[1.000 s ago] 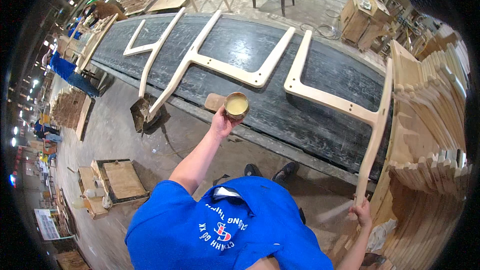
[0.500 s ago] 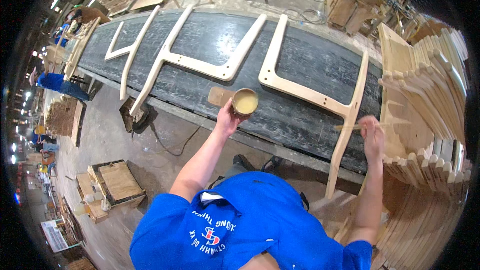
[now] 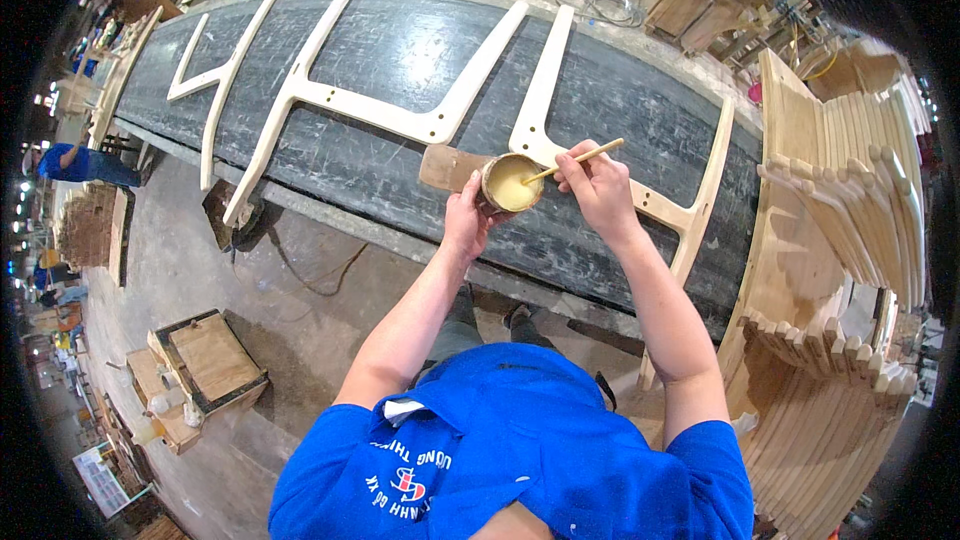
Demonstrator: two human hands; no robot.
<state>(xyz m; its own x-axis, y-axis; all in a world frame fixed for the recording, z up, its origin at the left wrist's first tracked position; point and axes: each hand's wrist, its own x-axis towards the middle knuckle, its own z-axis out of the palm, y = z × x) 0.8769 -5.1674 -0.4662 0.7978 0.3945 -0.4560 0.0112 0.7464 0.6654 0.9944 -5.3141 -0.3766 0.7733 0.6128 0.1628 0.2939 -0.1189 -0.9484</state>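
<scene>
My left hand is wrapped round a small cup of pale yellow, glue-like liquid, held over the near edge of a dark table. A flat brown wooden piece juts from the cup's left side; whether it is fixed there I cannot tell. In my right hand a thin wooden stick is pinched, its lower tip dipped in the liquid. Beneath that hand and forearm lies a pale wooden chair-side frame, partly covered by them. A similar frame with dark holes rests left of the cup.
Another pale frame lies farther left on the dark table. To the right, shaped wooden parts stand stacked beside a plywood panel. A wooden box is on the floor at left. Beyond it stands a person in blue.
My right hand has come left from beside the right frame's leg to the cup, and the stick's tip is now in the liquid. The cup has shifted slightly right and up in view.
</scene>
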